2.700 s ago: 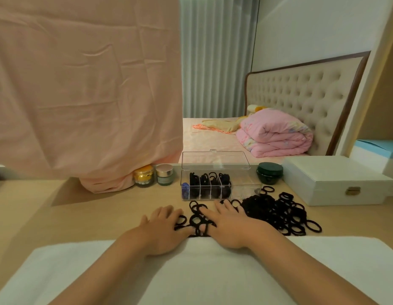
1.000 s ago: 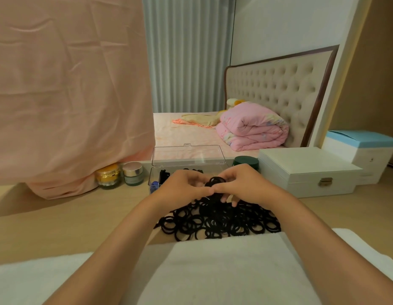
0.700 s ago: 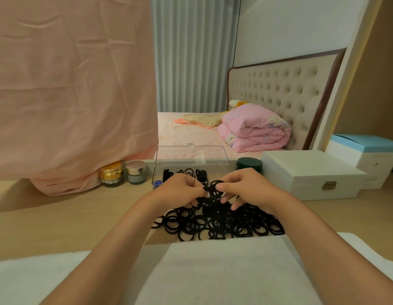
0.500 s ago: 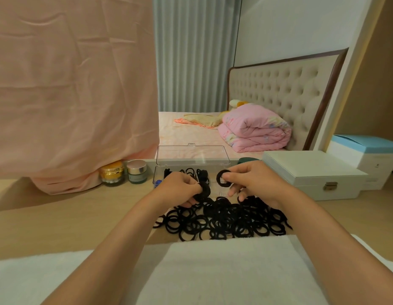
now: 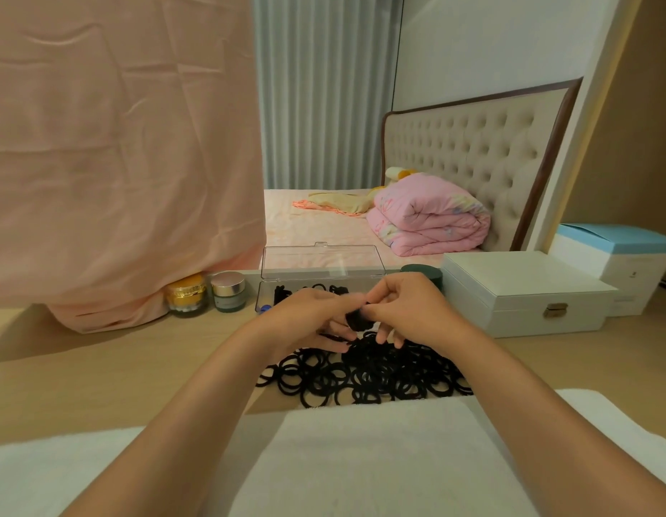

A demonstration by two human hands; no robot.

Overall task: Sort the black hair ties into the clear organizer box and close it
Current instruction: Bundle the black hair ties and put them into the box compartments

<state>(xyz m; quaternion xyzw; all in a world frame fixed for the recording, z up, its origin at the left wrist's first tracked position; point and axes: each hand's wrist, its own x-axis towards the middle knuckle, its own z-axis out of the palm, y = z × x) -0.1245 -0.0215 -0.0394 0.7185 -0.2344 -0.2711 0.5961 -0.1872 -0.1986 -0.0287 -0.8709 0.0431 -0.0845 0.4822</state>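
Pinching a bunch of black hair ties (image 5: 357,319) between left hand (image 5: 309,319) and right hand (image 5: 406,311), apart a moment ago, above the loose pile (image 5: 369,378) on the desk (image 5: 118,367), before the open clear organizer box (image 5: 266,294). Still gathering, not boxing.

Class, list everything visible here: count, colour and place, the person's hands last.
loose hair ties: many, black, piled on table
held hair ties: small bunch, black, above the pile
organizer box: one, clear, open, behind the pile
gold jar: one, gold, left of organizer box
silver-lidded jar: one, grey-green, beside gold jar
dark green jar: one, right of organizer box
jewellery box: one, white, right
cloth: one, pink, hanging left
towel: one, white, nearest edge
left hand: one, pinches held hair ties
right hand: one, pinches held hair ties
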